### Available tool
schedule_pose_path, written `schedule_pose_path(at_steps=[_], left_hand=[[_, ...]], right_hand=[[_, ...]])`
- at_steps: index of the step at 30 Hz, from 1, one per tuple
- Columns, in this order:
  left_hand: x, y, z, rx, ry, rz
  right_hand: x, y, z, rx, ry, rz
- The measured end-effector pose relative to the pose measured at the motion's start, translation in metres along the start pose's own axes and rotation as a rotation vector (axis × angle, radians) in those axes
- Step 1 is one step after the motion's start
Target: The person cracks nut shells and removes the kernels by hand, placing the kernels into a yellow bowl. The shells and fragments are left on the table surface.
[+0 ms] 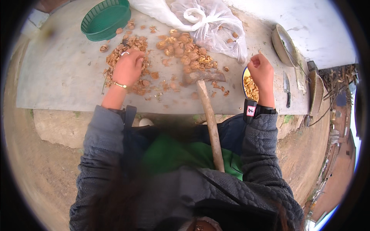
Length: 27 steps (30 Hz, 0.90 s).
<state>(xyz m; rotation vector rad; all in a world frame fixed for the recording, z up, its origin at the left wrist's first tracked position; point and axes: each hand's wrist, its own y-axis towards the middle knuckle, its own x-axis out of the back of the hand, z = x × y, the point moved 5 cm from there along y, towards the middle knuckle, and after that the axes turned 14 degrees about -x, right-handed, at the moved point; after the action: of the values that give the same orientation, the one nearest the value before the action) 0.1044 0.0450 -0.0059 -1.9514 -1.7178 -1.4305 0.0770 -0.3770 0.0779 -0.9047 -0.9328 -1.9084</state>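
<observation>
My left hand [128,68] is over a heap of broken walnut shells [135,43], its fingers curled in; whatever they hold, if anything, is hidden. My right hand [262,71] is at the inner edge of a bowl of walnut kernels [251,89] and covers part of it. Its fingertips are pinched together, and nothing between them can be made out. Between the hands lies a hammer [208,115], its metal head on the table and its wooden handle slanting back over my lap. Whole and cracked walnuts [187,54] form a pile beyond the hammer head.
A green plastic basket [106,21] stands at the far left of the table [50,77]. A translucent plastic bag [216,29] lies behind the walnuts. A knife [287,89] rests right of the bowl, and a large round basin [285,45] leans by the wall.
</observation>
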Motion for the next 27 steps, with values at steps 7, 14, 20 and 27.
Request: schedule_pose_path(at_steps=[7,14,20,27], left_hand=[[-0.086,-0.018,-0.087,-0.357,-0.097,0.296],[-0.080,-0.016,-0.061,-0.364,0.122,0.326],[-0.040,-0.002,-0.015,-0.042,0.159,0.250],[-0.074,0.023,-0.038,-0.130,0.117,0.127]], right_hand=[[-0.002,-0.012,-0.027,0.025,-0.156,-0.157],[-0.094,-0.102,0.102,0.722,0.098,0.394],[-0.105,-0.107,0.081,0.772,-0.064,0.352],[-0.103,-0.116,0.083,0.706,-0.082,0.272]])
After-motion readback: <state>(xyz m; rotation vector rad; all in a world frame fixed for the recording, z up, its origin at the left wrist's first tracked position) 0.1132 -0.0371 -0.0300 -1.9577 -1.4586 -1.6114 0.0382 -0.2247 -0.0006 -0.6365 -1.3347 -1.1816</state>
